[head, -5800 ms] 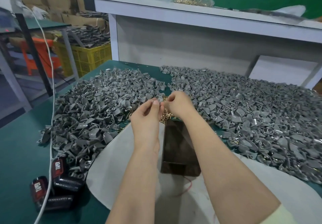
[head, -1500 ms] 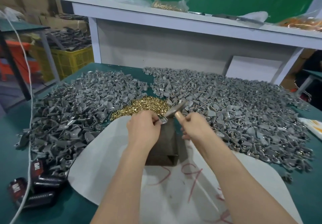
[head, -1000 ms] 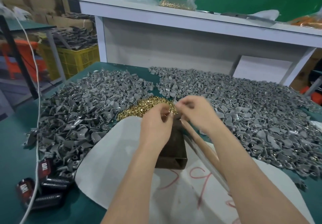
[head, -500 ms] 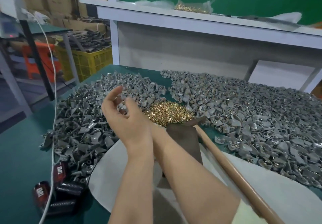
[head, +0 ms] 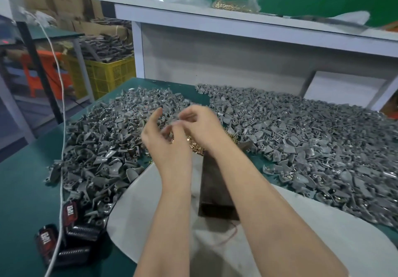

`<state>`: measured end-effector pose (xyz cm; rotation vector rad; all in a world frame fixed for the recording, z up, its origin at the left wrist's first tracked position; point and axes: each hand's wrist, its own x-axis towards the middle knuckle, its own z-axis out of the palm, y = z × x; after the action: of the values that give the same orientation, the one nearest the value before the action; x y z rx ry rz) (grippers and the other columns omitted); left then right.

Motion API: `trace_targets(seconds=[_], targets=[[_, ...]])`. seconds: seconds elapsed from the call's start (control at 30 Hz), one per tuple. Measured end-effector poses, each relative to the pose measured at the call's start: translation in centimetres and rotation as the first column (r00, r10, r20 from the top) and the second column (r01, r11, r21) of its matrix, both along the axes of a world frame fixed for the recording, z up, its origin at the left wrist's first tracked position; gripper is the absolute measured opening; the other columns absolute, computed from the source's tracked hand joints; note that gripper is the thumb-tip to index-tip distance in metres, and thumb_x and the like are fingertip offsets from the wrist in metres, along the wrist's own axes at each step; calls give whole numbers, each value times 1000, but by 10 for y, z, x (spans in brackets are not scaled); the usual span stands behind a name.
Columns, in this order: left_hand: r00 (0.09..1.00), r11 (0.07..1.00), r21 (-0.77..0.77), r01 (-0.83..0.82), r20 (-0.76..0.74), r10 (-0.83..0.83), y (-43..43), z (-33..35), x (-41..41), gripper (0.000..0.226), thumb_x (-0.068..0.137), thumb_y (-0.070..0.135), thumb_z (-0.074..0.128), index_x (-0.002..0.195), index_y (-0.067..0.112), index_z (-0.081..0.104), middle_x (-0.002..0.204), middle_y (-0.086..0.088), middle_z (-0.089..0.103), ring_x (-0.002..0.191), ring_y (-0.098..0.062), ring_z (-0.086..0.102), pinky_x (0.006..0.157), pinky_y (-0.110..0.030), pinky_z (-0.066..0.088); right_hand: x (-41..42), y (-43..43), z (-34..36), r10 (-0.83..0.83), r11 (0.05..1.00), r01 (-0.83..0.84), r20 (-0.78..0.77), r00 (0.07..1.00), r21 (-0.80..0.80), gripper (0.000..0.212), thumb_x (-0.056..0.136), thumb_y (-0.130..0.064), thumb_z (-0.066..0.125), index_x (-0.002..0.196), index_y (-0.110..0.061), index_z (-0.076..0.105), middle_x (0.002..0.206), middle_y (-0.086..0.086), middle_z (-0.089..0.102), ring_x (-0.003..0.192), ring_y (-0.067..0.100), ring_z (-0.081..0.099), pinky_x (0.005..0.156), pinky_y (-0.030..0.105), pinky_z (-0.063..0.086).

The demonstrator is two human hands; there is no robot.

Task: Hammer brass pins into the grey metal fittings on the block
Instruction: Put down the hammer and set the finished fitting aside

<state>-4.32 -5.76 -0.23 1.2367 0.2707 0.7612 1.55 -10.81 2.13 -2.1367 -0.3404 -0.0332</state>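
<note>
The dark block (head: 215,190) lies endwise on a white sheet (head: 140,201) on the worktop (head: 25,190), likely as a close anvil. Above its far end the left hand (head: 165,145) and right hand (head: 204,126) meet fingertip to fingertip. Blur hides whether either grip holds anything. Brass pins (head: 196,148) heap just beyond at 12 o'clock, and grey fittings (head: 312,143) spread at 9 and 3 o'clock, all within easy reach.

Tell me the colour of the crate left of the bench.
Yellow; the crate shows best in the head view.
</note>
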Motion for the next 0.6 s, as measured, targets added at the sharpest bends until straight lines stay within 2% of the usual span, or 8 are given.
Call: trace_targets(seconds=[0.07, 0.13, 0.2, 0.27, 0.33, 0.47, 0.53, 0.6], targets=[[994, 986, 130, 105, -33, -101, -5, -3, 1, 30, 94, 9, 53, 121, 21, 58, 122, 5, 54, 90, 11, 58, 77, -5, 44, -4, -34, 7, -68, 997, 67, 49, 996, 21, 19, 85, -20, 65, 99, -7, 68, 99, 11, 68, 79, 12, 54, 78, 26, 45], [984, 952, 250, 175, -68, -163, -12, -3, 0, 20, 95, 11, 53, 108, 15, 67, 106, 2, 66, 85, 0, 59, 75, -8, 43, -12, -59, 6, -104, 994, 101, 76, 992, 50, 19, 85, -24, 65, 93, -7, 70, 92, 10, 70, 74, 11, 55, 74, 26, 46], [967, 922, 293, 255, -90, -239, -17, -3, -2, 16, 94, 11, 55, 96, 17, 70, 92, 4, 70, 77, 1, 59, 71, -9, 43, -20, -72, 1, -147, 988, 143, 89, 985, 51, 21, 87, -27, 63, 89, -8, 71, 86, 8, 71, 69, 10, 57, 68, 24, 47], [938, 898, 269, 347, -106, -331, -21, -3, -2, 11, 91, 12, 60, 94, 19, 68, 87, 7, 70, 76, 4, 63, 72, -9, 47, -26, -83, -1, -161, 986, 157, 79, 984, 55, 27, 90, -30, 59, 85, -6, 70, 81, 11, 71, 63, 10, 57, 62, 21, 46], [924, 893, 237, 382, -132, -360, -23, -4, -1, 10, 88, 13, 65, 98, 17, 67, 91, 3, 71, 81, -1, 65, 75, -13, 50, -31, -89, 0, -126, 992, 124, 77, 989, 29, 30, 93, -28, 54, 85, -3, 70, 83, 14, 70, 62, 11, 56, 60, 19, 44], [952, 943, 146, 299, -117, -284, -19, -7, 0, 12, 86, 11, 69, 85, 22, 64, 85, 8, 68, 71, 9, 63, 66, -5, 46, -33, -90, 4, -22, 1000, 21, 27, 999, 8, 21, 94, -25, 54, 93, -15, 73, 90, 11, 71, 74, 12, 59, 68, 23, 48], [969, 969, 95, 229, -115, -218, -15, -7, 0, 13, 88, 13, 67, 82, 25, 63, 84, 8, 68, 72, 6, 62, 66, -5, 45, -23, -88, 3, -110, 994, 110, 63, 992, 4, 15, 91, -23, 58, 94, -20, 73, 89, 1, 71, 82, 11, 62, 77, 30, 52], [980, 986, 5, 166, -110, -165, -12, -8, 1, 13, 90, 12, 63, 84, 24, 63, 89, 3, 69, 82, -3, 65, 73, -10, 47, -5, -82, -4, -198, 950, 218, 106, 974, -224, 13, 88, -22, 62, 94, -18, 73, 93, -3, 71, 87, 13, 63, 83, 32, 52]])
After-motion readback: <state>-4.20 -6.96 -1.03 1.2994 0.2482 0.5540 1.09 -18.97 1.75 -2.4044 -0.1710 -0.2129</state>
